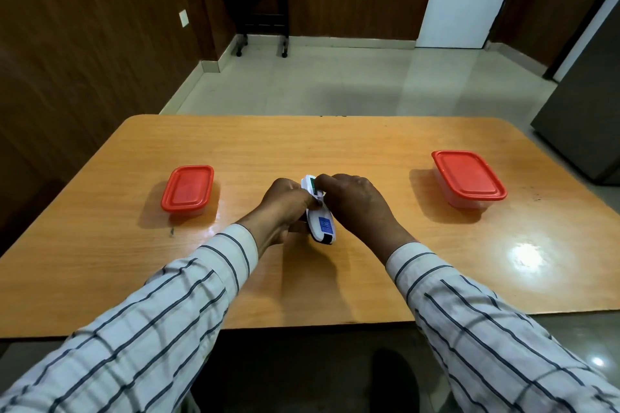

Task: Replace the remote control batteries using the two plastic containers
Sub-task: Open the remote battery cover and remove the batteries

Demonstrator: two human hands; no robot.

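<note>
A white remote control (321,226) with a blue label on its back is held above the middle of the wooden table (335,144). My left hand (285,206) grips it from the left. My right hand (355,204) covers its far end, with the fingers at the battery compartment, where something green shows. Two clear plastic containers with red lids stand shut: a small one (188,188) to the left and a larger one (468,176) to the right. Their contents are hidden.
The table's near edge runs just below my forearms. Beyond the far edge lies a tiled floor with a dark side table (258,6) against the wood-panelled wall. A grey cabinet (590,117) stands at the right.
</note>
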